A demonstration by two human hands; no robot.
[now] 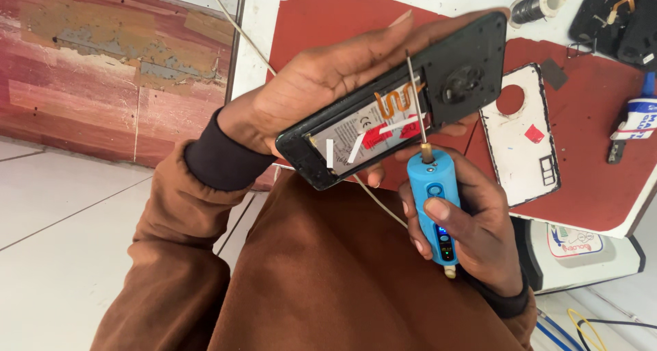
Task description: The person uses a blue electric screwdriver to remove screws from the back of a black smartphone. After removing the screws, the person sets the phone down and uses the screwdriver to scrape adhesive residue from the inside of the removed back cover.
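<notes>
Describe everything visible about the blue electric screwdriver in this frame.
The blue electric screwdriver is a short, rounded pen-shaped tool, its body looking like plastic or rubber. It has a button on its face, small lit indicators lower down, a brass-coloured collar and a long thin metal bit. The right hand grips it, thumb on the face. It points up, bit tip reaching into the opened phone held by the left hand.

two hands (pixel 321 77), one opened phone (pixel 397 101), one blue electric screwdriver (pixel 434 204), one back cover (pixel 523 135)

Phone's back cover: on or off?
Off. The phone shows its bare battery and orange flex; a white back cover lies on the table.
</notes>
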